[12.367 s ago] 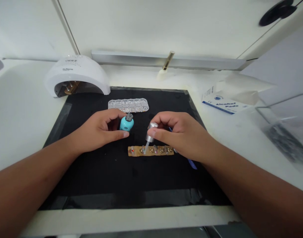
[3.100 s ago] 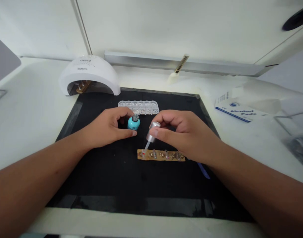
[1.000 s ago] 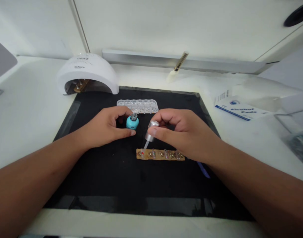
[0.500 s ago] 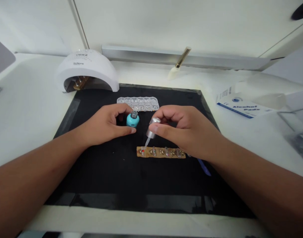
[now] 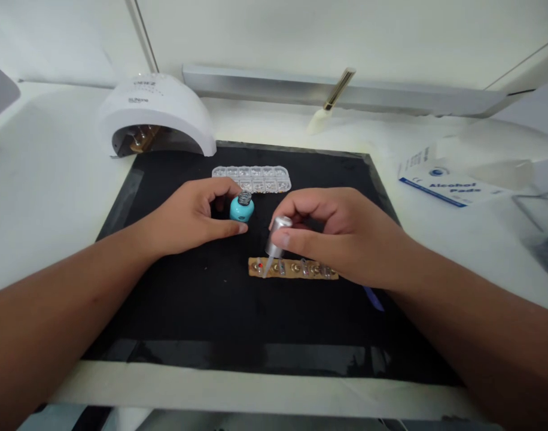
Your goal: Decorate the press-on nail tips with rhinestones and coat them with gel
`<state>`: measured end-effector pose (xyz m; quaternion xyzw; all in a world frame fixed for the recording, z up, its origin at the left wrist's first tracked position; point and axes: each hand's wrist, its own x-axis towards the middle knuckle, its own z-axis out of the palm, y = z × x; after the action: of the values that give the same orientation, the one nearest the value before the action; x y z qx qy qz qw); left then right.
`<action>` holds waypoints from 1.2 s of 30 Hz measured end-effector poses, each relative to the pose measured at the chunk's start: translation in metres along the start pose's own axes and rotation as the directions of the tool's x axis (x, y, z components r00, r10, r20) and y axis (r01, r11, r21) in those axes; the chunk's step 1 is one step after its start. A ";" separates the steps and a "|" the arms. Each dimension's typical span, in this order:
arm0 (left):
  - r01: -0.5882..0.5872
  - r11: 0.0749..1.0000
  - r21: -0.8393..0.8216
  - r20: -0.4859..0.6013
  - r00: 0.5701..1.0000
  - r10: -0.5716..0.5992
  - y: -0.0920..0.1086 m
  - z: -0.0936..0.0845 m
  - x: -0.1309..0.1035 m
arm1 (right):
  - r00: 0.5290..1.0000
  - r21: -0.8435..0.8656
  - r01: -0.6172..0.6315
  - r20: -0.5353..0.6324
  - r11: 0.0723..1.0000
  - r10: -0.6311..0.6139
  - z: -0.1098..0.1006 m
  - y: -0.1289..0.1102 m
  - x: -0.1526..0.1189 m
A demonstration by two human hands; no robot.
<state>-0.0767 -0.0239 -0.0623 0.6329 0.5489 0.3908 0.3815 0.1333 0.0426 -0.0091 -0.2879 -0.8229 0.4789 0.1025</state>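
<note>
My left hand (image 5: 200, 212) is closed around a small turquoise nail polish bottle (image 5: 241, 208), which has no cap on its threaded neck. Between thumb and fingers of my right hand (image 5: 332, 233) is the silver-capped polish brush (image 5: 279, 234), tilted with its bristles down. The brush tip is at the left part of a tan strip (image 5: 292, 269), close to a clear nail tip (image 5: 259, 267) bearing a red spot. Several other clear nail tips sit in a row along the strip; my right hand partly covers its right end.
A clear compartment box (image 5: 274, 178) of small stones lies behind my hands on the black mat (image 5: 220, 317). The white nail lamp (image 5: 160, 111) stands back left. A gold-handled bottle (image 5: 332, 99), an alcohol pads box (image 5: 444, 182) and a purple tool (image 5: 373, 299) are also around.
The brush has moved down slightly, from the upper side of the left nail tip to the strip's lower edge. My left hand still holds the bottle. The whole view has shifted a little.
</note>
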 end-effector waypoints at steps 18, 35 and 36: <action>0.018 1.000 -0.010 -0.006 1.000 -0.018 0.000 0.001 0.001 | 0.999 -0.051 0.023 -0.039 0.998 -0.025 0.000 0.003 0.004; 0.012 1.000 0.016 -0.009 1.000 -0.012 -0.001 0.001 0.001 | 0.995 -0.069 -0.001 -0.104 0.998 -0.006 0.001 0.000 0.005; 0.014 1.000 0.011 -0.008 1.000 -0.014 -0.001 0.001 0.001 | 0.994 -0.067 0.006 -0.110 0.998 -0.013 0.001 0.000 0.005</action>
<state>-0.0762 -0.0230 -0.0631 0.6295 0.5568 0.3878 0.3786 0.1284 0.0445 -0.0100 -0.3134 -0.8329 0.4339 0.1405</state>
